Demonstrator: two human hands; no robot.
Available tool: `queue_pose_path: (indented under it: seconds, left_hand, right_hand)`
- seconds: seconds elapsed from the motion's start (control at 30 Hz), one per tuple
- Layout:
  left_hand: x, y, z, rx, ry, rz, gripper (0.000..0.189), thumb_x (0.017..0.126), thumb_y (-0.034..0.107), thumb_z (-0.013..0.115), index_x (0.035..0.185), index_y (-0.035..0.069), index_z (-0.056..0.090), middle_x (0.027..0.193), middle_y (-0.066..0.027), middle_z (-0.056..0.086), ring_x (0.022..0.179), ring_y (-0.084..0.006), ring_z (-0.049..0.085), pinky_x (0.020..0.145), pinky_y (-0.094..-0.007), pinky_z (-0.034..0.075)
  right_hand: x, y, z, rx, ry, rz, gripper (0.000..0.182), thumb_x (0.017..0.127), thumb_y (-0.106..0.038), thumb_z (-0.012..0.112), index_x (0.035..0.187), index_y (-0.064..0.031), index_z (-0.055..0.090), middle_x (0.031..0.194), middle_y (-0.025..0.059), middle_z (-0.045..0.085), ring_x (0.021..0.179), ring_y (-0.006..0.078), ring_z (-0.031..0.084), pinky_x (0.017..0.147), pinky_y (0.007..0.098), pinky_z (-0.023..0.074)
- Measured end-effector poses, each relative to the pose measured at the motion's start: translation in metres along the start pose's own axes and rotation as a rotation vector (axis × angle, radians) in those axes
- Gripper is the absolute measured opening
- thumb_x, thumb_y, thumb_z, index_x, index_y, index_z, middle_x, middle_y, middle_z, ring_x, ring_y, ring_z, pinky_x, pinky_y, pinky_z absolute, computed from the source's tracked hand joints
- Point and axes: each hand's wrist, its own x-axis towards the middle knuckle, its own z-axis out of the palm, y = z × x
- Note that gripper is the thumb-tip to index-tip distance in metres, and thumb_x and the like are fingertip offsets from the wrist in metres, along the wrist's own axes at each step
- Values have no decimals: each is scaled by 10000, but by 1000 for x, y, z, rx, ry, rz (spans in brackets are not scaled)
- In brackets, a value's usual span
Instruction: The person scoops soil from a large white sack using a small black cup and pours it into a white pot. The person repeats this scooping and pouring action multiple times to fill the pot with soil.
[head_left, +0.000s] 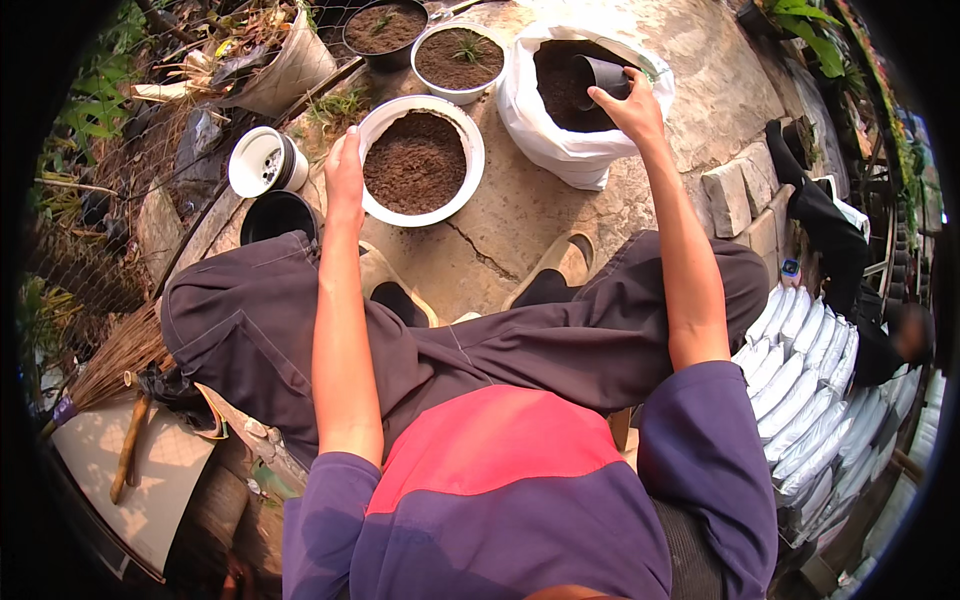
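Note:
My left hand (345, 176) rests against the left outer side of a white plastic plant pot (475, 161) that holds dark brown soil (416, 165). My right hand (632, 105) grips a small black plastic pot (609, 77), tilted on its side at the mouth of a white sack (559, 154). Dark soil (559, 82) fills the sack, whose rim is rolled open. The inside of the small pot is mostly in shadow, so how much it contains is unclear.
Two potted seedlings stand behind, in a white pot (459, 96) and a black pot (386, 61). Stacked white pots (296, 163) and a black pot (277, 216) are at left. Concrete blocks (729, 196), stacked white bags (799, 382) and a person (825, 232) are at right; a twig broom (120, 356) lies left.

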Motion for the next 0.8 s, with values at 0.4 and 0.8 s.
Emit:
queue_pose_path:
  seconds: [0.4,0.8]
  left_hand:
    - [-8,4,2,48,26,45,405,1046,341,505,1137,-18,668,1040,-24,661,977,-101,571,911,-269,427]
    - [-1,-5,-1,67,-8,80,422,1045,325,499,1141,-52,663,1055,-39,672,988,-103,574,913,-269,433]
  right_hand:
    - [-42,-112,-37,289,-27,-327,929,760,-538,807,1383,64,472,1202,263,653,1122,355,654,932,404,531]
    - [-85,-158,-21,-153,317,-745,828,767,-384,831,1434,-69,453,1272,165,612,1150,334,601,973,423,487]
